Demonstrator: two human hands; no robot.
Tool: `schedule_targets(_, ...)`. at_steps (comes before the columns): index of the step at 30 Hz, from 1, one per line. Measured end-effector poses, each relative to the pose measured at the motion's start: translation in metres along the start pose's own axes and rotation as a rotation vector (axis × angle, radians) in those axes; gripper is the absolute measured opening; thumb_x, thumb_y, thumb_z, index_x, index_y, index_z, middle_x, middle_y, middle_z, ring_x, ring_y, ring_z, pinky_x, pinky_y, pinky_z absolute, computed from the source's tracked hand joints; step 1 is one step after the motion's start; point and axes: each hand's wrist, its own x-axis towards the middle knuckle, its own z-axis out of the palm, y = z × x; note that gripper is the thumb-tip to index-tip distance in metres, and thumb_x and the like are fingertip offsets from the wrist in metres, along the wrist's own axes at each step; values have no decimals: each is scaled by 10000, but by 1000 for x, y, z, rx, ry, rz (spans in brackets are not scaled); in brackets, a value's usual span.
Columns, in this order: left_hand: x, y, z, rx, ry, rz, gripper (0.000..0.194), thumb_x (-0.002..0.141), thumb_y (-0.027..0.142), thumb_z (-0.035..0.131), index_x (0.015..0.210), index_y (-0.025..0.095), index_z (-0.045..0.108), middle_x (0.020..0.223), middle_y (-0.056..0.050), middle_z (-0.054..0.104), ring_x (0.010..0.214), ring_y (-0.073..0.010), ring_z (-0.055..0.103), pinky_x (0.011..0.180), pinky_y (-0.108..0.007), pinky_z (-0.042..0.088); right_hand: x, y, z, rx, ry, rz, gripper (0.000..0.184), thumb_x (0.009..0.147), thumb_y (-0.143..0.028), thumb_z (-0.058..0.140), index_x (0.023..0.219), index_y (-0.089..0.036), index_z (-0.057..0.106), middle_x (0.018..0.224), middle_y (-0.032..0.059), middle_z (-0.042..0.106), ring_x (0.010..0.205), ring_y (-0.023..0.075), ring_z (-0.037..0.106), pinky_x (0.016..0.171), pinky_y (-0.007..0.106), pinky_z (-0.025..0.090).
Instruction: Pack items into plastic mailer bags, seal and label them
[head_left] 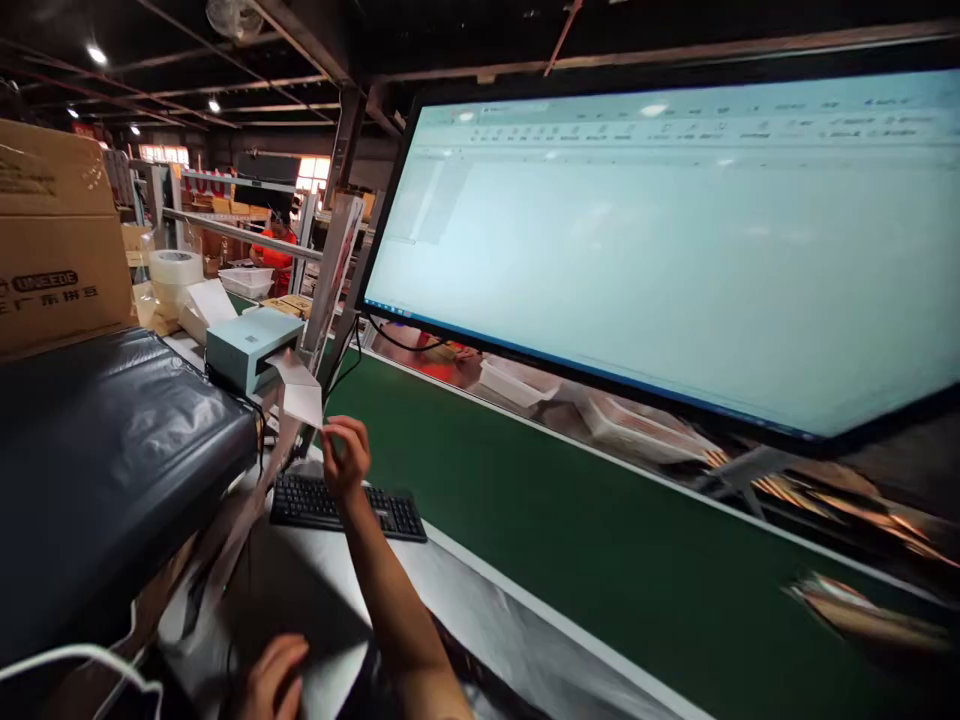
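dim hall around me, dark ceiling with steel beams [300, 35] and a few small round lamps [96, 54]. bright windows [313, 172] far back on the left. a big tilted monitor [675, 250] fills the right half of my view, showing a pale spreadsheet. under it a green conveyor belt [525, 500] runs away on a diagonal, white-edged. cardboard box [52, 230] on my left, above a stack of black plastic bags [97, 460]. metal racks [225, 230] behind, with a person in orange [276, 255] at work there.
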Motion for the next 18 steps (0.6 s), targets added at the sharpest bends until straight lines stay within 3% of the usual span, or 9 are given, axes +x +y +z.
schedule_targets(2,-31,3,1,-152,-34,-147,530,939,748,451,1192,418,781,1092,-131,810,997,-317,796,864,-512,697,-69,-34,-47,-52,150,148,96,942,-328,676,877,-260,697,943,68,671,918,253,666,844,444,577)
schedule_targets(5,-35,18,2,-387,-166,-315,590,905,664,609,1328,271,729,1384,-151,724,1294,-342,685,1123,-535,577,-171,-92,-107,-10,332,616,195,960,-430,644,870,-257,656,966,68,660,903,238,664,806,412,585)
schedule_targets(8,-27,36,19,-580,-331,-463,737,805,704,711,1341,199,698,1376,-180,723,1301,-348,672,1156,-547,523,-254,-140,-144,151,423,1111,271,916,-526,666,905,-257,642,921,50,687,790,201,669,683,344,587)
schedule_targets(10,-33,47,36,-649,-353,-586,713,778,676,748,1278,168,716,1278,-168,768,1261,-330,690,1155,-523,515,-296,-162,-159,231,559,1330,321,818,-541,759,910,-256,644,874,34,694,754,192,673,628,311,574)
schedule_targets(13,-54,54,55,-589,-352,-704,604,732,611,795,1102,136,749,1138,-166,802,1142,-335,732,1069,-496,565,-342,-184,-176,298,748,1474,390,706,-508,856,917,-249,653,865,20,697,778,185,687,625,283,561)
schedule_targets(16,-72,51,65,-459,-443,-671,489,759,522,776,1021,111,744,1115,-186,801,1071,-342,746,1017,-498,577,-366,-200,-198,222,726,1490,465,732,-542,838,1045,-245,665,1026,63,730,905,215,716,695,313,585)
schedule_targets(18,-77,49,69,-367,-550,-603,421,793,454,737,1023,102,747,1127,-190,799,1061,-338,744,1009,-489,571,-373,-206,-221,37,691,1422,601,727,-548,842,1211,-249,647,1241,116,710,1035,242,716,789,355,602)
